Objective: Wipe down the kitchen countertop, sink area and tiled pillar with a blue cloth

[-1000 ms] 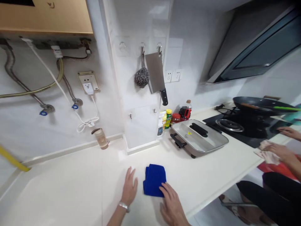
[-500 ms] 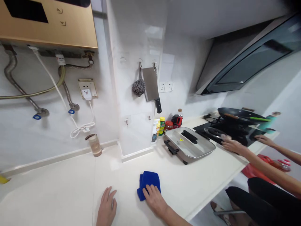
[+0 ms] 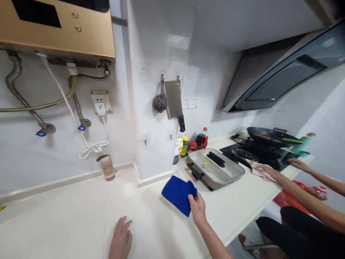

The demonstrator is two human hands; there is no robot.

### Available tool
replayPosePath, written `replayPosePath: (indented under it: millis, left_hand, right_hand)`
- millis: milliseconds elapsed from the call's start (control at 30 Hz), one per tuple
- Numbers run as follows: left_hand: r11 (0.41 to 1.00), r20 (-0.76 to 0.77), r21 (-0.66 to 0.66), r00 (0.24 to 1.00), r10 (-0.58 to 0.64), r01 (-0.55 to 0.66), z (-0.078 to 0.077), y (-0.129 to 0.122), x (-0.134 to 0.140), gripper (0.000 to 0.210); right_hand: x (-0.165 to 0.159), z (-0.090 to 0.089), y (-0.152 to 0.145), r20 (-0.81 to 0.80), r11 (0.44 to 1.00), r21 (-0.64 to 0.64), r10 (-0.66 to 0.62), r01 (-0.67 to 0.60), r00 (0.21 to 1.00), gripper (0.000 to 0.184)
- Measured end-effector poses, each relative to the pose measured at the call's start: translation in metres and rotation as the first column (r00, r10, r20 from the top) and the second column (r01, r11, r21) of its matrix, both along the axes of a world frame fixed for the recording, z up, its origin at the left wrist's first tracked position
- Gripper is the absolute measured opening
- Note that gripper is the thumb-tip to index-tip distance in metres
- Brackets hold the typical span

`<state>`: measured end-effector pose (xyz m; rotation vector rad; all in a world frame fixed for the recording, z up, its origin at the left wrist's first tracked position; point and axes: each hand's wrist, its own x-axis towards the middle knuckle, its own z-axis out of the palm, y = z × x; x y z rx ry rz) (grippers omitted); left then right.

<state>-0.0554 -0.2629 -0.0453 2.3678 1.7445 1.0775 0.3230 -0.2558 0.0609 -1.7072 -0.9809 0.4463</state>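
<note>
A folded blue cloth (image 3: 176, 194) is pinched by one edge in my right hand (image 3: 198, 208), between the thumb and fingers. It is lifted off the white countertop (image 3: 67, 216) and hangs tilted above it. To the left, my left hand (image 3: 120, 237) rests on the countertop with its fingers stretched out and holds nothing. Beyond the cloth, to the right, stands a rectangular electric pan (image 3: 215, 167) with a glass lid and black handles.
A co-worker's hand (image 3: 266, 172) presses a pale cloth (image 3: 256, 169) by the black cooktop, where a wok (image 3: 272, 136) sits. Several bottles and jars (image 3: 184, 145) line the wall. A cleaver (image 3: 174, 100) hangs on a hook. A brown-lidded cup (image 3: 107, 167) stands at the left.
My right hand has picked the blue cloth up off the countertop and moved right with it. My left hand stays put. The co-worker's pale cloth is now spread nearer the counter's front edge.
</note>
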Motion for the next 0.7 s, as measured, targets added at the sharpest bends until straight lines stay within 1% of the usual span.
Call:
replayPosePath:
  millis: [100, 200, 233, 267, 300, 367, 433, 467, 533, 600, 633, 700]
  left_hand:
    - [1.0, -0.011, 0.022, 1.0, -0.005, 0.005, -0.001, 0.0, 0.0, 0.038]
    - [1.0, -0.017, 0.016, 1.0, -0.008, 0.008, 0.001, 0.0, 0.001, 0.037]
    - [1.0, -0.019, 0.009, 1.0, -0.01, 0.01, 0.001, 0.0, 0.001, 0.037]
    - [1.0, -0.022, 0.001, 1.0, -0.009, 0.009, 0.002, 0.0, 0.001, 0.037]
    - [1.0, -0.025, -0.005, 1.0, -0.008, 0.008, 0.003, 0.0, 0.001, 0.037]
    - [1.0, -0.034, -0.014, 0.999, -0.007, 0.006, 0.005, 0.001, 0.001, 0.037]
    - [1.0, -0.048, -0.015, 0.999, -0.008, 0.007, 0.004, 0.001, 0.002, 0.038]
    - [1.0, -0.057, -0.012, 0.998, -0.009, 0.009, 0.004, 0.001, 0.002, 0.038]
    - [1.0, -0.075, 0.001, 0.997, -0.005, 0.005, 0.002, 0.001, 0.002, 0.038]
    - [1.0, -0.095, 0.018, 0.996, 0.005, -0.003, -0.001, 0.0, 0.002, 0.039]
    - [1.0, -0.11, 0.029, 0.994, 0.007, -0.004, -0.003, 0.0, 0.002, 0.039]
    - [0.998, -0.149, 0.054, 0.988, 0.036, -0.028, -0.007, 0.001, 0.001, 0.043]
  right_hand:
    - [0.011, -0.021, -0.044, -0.09, 0.992, -0.1, 0.067, -0.076, 0.994, 0.054]
    - [0.021, -0.042, -0.089, -0.143, 0.954, -0.214, 0.18, -0.208, 0.973, 0.051]
    - [0.024, -0.047, -0.098, -0.121, 0.939, -0.236, 0.228, -0.251, 0.966, 0.05]
    - [0.028, -0.049, -0.104, -0.059, 0.932, -0.239, 0.267, -0.273, 0.962, 0.049]
    - [0.031, -0.05, -0.105, 0.037, 0.936, -0.222, 0.29, -0.275, 0.956, 0.049]
    - [0.035, -0.049, -0.094, 0.285, 0.959, -0.142, 0.277, -0.245, 0.918, 0.051]
    - [0.033, -0.046, -0.072, 0.497, 0.973, -0.067, 0.226, -0.223, 0.838, 0.052]
    - [0.03, -0.045, -0.06, 0.582, 0.972, -0.059, 0.22, -0.229, 0.783, 0.052]
    - [0.021, -0.047, -0.038, 0.727, 0.963, -0.1, 0.242, -0.249, 0.642, 0.051]
    - [0.011, -0.056, -0.024, 0.814, 0.95, -0.186, 0.292, -0.251, 0.502, 0.052]
    - [0.007, -0.063, -0.02, 0.834, 0.943, -0.23, 0.318, -0.241, 0.45, 0.053]
    - [0.002, -0.079, -0.016, 0.851, 0.937, -0.287, 0.345, -0.2, 0.395, 0.055]
